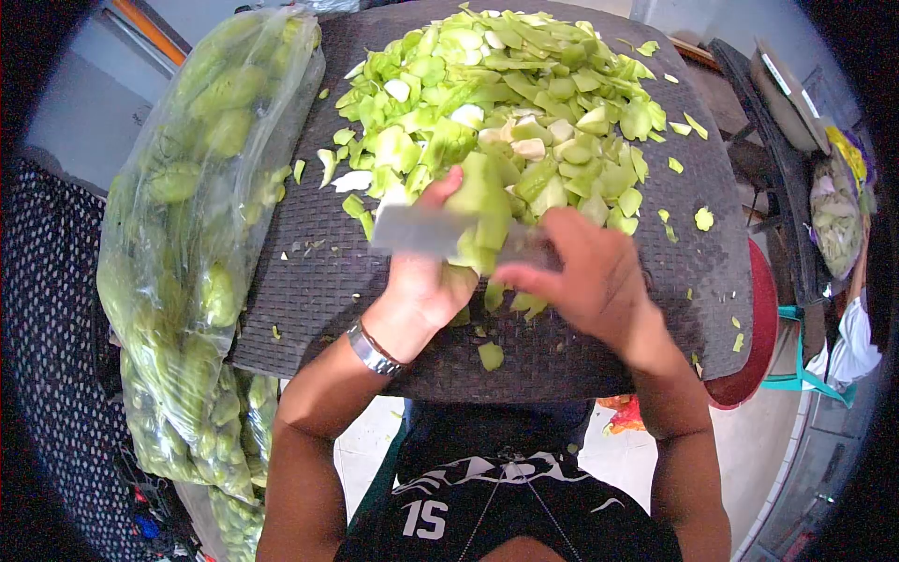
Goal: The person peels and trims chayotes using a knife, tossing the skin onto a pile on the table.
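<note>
A pale green, partly cut chayote [482,201] stands upright in my left hand [426,290], whose fingers are wrapped around it. My right hand [595,272] is closed on a knife [412,231]. Its broad blade is blurred by motion and crosses the chayote's lower half; the handle is mostly hidden by my fingers. Just beyond both hands lies a large heap of sliced green chayote pieces [524,84], some with whitish faces. A few loose slices [491,356] lie near the table's front edge, below my hands.
The dark woven-pattern table [309,272] is dotted with scraps. Along its left side leans a long clear plastic bag [178,253] full of whole chayotes. To the right are a red round rim [754,328], a teal-framed item [791,361] and a bag of greens [836,220].
</note>
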